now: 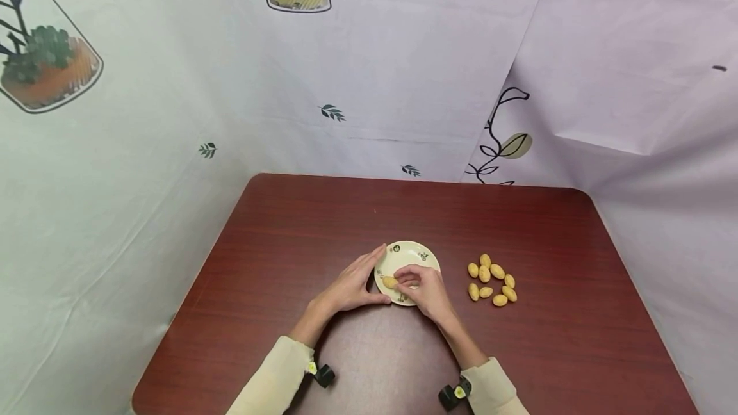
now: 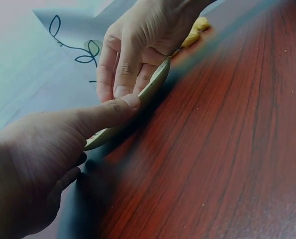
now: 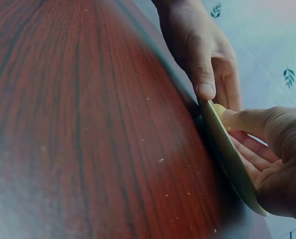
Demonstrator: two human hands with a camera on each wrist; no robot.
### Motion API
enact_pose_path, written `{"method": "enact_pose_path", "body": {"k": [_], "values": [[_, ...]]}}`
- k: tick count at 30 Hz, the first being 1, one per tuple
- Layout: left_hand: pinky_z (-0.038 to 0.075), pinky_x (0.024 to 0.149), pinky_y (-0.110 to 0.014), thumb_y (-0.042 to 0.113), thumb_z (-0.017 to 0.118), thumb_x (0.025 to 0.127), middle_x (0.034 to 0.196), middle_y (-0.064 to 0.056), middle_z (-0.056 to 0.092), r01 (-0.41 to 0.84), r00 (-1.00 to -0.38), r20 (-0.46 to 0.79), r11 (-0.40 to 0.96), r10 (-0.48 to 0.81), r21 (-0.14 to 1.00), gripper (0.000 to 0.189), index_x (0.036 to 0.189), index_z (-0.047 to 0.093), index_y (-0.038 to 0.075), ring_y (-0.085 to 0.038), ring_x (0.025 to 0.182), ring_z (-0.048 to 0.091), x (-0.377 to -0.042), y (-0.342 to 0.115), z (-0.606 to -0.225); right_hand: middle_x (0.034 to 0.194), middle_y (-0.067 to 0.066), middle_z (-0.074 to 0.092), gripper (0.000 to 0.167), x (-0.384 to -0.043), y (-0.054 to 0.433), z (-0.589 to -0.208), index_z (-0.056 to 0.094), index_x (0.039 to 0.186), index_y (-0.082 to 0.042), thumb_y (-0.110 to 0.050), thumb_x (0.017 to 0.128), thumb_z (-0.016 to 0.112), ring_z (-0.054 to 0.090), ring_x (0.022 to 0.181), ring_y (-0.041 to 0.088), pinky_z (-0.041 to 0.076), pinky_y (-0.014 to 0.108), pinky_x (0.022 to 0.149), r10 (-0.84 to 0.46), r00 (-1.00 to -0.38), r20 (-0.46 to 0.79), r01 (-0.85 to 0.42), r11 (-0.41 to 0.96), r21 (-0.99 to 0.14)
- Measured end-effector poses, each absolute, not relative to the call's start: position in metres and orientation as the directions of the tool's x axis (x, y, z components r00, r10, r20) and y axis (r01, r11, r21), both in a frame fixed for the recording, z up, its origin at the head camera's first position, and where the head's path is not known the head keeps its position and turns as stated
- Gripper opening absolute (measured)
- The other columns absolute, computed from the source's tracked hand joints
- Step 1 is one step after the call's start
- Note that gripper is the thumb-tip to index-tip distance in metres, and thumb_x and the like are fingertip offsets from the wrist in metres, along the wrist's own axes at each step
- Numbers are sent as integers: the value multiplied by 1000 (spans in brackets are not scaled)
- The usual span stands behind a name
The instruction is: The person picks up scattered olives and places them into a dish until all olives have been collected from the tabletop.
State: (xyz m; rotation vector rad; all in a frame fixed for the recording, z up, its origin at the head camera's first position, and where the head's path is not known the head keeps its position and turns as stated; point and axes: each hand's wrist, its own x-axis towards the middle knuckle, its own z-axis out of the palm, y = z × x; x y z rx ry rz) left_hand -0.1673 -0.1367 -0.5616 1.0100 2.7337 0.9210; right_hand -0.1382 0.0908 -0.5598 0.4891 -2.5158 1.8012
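At the middle of the worktop (image 1: 323, 223), seen from the head view, sits a small patterned saucer (image 1: 406, 253). The left hand (image 1: 349, 284) frames its left side, fingers spread wide, thumb at the near rim and fingertips at the far-left rim. The right hand (image 1: 429, 290) reaches over the saucer from the right, fingers narrow and apparently pinching one yellow nut-like piece (image 1: 389, 282), positioned over the saucer's left part. A loose group of similar pieces (image 1: 485, 273) rests to the right, apart from the saucer. Caution: a wide rightward sweep of the right forearm (image 1: 464, 341) could scatter that group.

Left wrist view: the left thumb (image 2: 123, 108) rests on the saucer rim, shown nearly edge-on. The right fingers point down beyond the rim; the piece itself is hidden. Caution: excess thumb pressure could tip or slide the saucer, since this contact is one-sided.

Right wrist view: the right thumb (image 3: 252, 121) touches the piece, close to the left thumb. Whether the piece also touches the saucer cannot be told. Caution: the rounded piece could roll away if the pinch is uneven or loosens. With so little clearance between the two hands, a hurried movement of either could make them collide.
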Motion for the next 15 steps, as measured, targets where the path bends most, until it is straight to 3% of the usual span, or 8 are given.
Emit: {"method": "enact_pose_path", "body": {"k": [15], "values": [[32, 124, -51, 48, 90, 85, 174, -14, 27, 563, -778, 113, 604, 619, 565, 117, 168, 23, 1, -32, 156, 33, -166, -137, -559, 87, 8, 80, 16, -140, 92, -561, 79, 99, 0, 6, 84, 86, 78, 78, 19, 62, 26, 72, -214, -962, 169, -229, 300, -926]]}}
